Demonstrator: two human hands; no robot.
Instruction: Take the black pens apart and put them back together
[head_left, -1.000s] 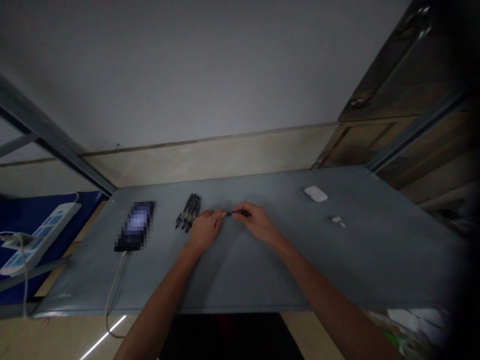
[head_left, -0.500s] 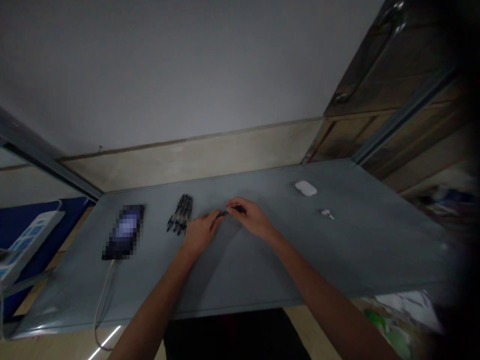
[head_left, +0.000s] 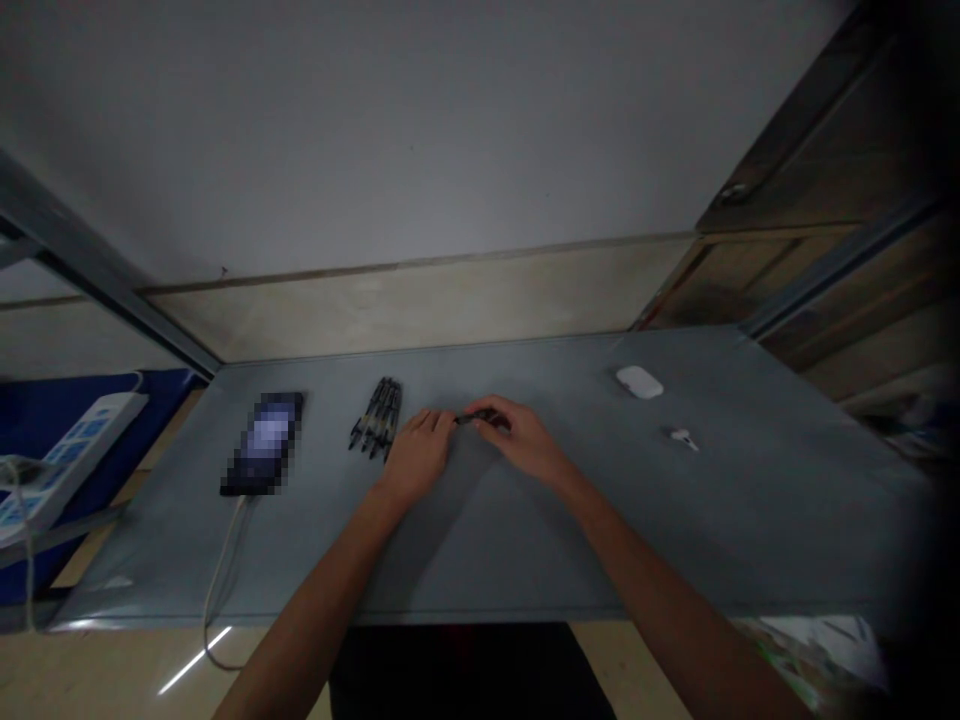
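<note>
Both of my hands meet over the middle of the grey table [head_left: 540,540], closed on one dark pen [head_left: 466,418] that lies roughly level between them. My left hand [head_left: 420,450] grips its left end, and most of that end is hidden under the fingers. At the other end, the fingertips of my right hand [head_left: 517,432] pinch the pen. Several black pens [head_left: 376,415] lie side by side in a bunch just left of my left hand, their tips toward me.
A phone [head_left: 264,445] with a pale cable [head_left: 217,585] lies at the left. Toward the right are a white earbud case [head_left: 639,382] and a single earbud [head_left: 684,438]. Beyond the table's left edge sits a white power strip [head_left: 75,460]. A wall [head_left: 420,300] runs along the back.
The view has shifted, so everything on the table appears a little further right or higher. Both hands keep hold of the pen, with my left hand's fingers slightly more over it.
</note>
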